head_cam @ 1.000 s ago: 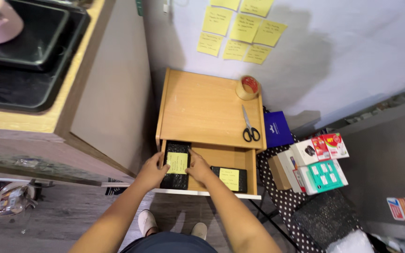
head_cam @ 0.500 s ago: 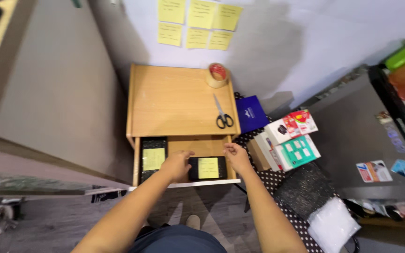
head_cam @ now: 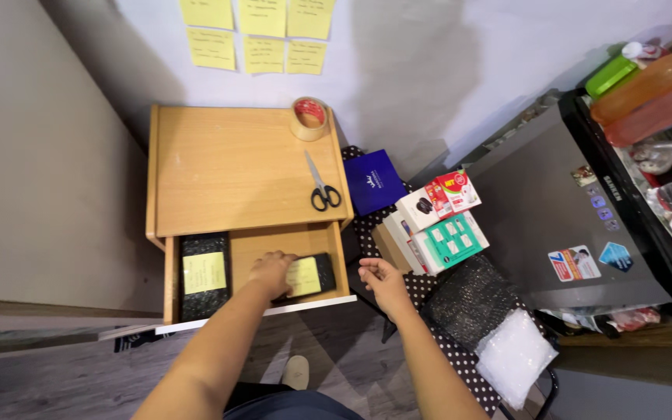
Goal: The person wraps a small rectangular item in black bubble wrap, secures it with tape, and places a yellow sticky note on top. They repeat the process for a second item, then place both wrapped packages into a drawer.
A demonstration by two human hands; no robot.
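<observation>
The left hand [head_cam: 271, 270] lies with fingers curled over the left end of a black bubble-wrapped package [head_cam: 310, 274] that carries a square yellow label, gripping it inside the open drawer [head_cam: 258, 247] of a small wooden cabinet. The right hand [head_cam: 380, 278] hovers open and empty just outside the drawer's right wall, palm turned toward that package. A second black package [head_cam: 204, 274], also with a yellow label, lies lengthwise at the drawer's left side, apart from the first. On the tabletop [head_cam: 227, 167] above, a roll of tan tape [head_cam: 309, 118] sits at the back right corner and black-handled scissors [head_cam: 320, 185] lie near the right edge. Yellow sticky notes [head_cam: 254, 35] are stuck on the wall behind. To the right stand a blue box [head_cam: 375, 180], a white-and-red carton [head_cam: 437, 198] and a teal carton [head_cam: 449, 243].
</observation>
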